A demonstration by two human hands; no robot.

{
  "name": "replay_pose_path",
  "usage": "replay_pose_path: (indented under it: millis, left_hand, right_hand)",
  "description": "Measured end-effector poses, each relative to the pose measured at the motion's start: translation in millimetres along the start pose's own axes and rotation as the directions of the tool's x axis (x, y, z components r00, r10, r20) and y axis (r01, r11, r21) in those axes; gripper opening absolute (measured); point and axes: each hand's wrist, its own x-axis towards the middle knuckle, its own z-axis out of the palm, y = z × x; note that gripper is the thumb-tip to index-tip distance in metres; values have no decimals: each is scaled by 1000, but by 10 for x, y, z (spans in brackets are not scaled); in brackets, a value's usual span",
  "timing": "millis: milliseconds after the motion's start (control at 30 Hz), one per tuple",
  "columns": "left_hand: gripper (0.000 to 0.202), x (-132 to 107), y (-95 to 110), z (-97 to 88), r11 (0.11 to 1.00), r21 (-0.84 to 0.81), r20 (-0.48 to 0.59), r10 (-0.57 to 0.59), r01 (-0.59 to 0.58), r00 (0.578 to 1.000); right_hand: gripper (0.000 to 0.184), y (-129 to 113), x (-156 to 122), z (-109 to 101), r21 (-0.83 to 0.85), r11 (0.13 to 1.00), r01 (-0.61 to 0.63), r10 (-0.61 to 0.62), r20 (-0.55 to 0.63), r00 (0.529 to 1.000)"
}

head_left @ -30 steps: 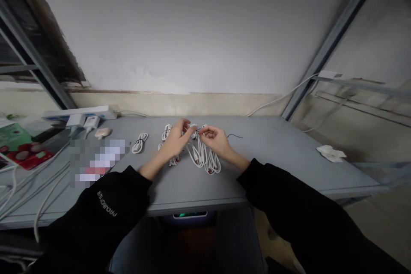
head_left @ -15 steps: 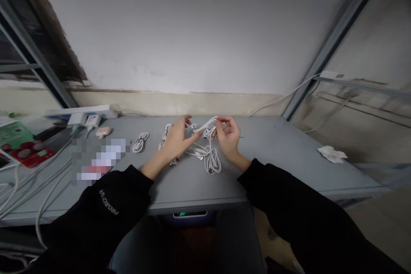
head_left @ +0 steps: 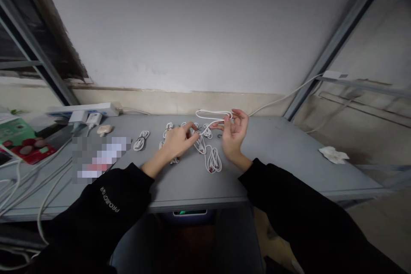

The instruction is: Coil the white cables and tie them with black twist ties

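Observation:
Above the desk, my right hand (head_left: 235,133) pinches a looped white charging cable (head_left: 212,112) between thumb and fingers. My left hand (head_left: 180,139) is closed on the same cable, its thumb and index finger meeting where the cord runs down. A connector end (head_left: 201,147) hangs just beneath the left fingertips. On the desk below lies a coiled white cable (head_left: 213,160). Several bundled white cables sit behind and under my left hand, partly covered by it; one bundle (head_left: 168,130) shows behind it. A separate tied cable bundle (head_left: 141,141) lies further left.
A power strip (head_left: 84,111) with plugged-in adapters stands at the back left, near a small pale earphone case (head_left: 104,129). Loose cords and a green-red box (head_left: 25,143) occupy the far left. A crumpled tissue (head_left: 334,154) lies on the right side of the grey desk (head_left: 282,158).
My right hand has moved slightly right and up, and the cable now forms a longer, wider loop reaching left from it. My left fingers have closed onto the cord.

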Motion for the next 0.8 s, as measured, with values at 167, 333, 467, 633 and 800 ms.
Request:
replay_pose_path:
  millis: [167, 333, 467, 633, 800]
  left_hand:
    - [34, 12, -52, 64, 996, 54, 75, 68, -73, 995]
    - [37, 31, -147, 150, 985, 74, 160, 144, -158, 977]
    - [23, 45, -157, 151, 985, 97, 164, 124, -141, 979]
    - [20, 47, -138, 139, 995, -5, -76, 96, -97, 992]
    - [18, 64, -163, 143, 933, -139, -293, 281, -331, 914]
  right_hand:
    - [23, -16, -4, 4, 27, 1000, 14, -14, 3, 1000]
    - [23, -33, -15, 0, 89, 996, 24, -26, 18, 1000]
    - [26, 3, -25, -13, 142, 990, 12, -20, 57, 998]
    - [23, 69, 31, -42, 163, 983, -85, 72, 85, 994]
    - [21, 147, 126, -61, 125, 939, -321, 286, 234, 929]
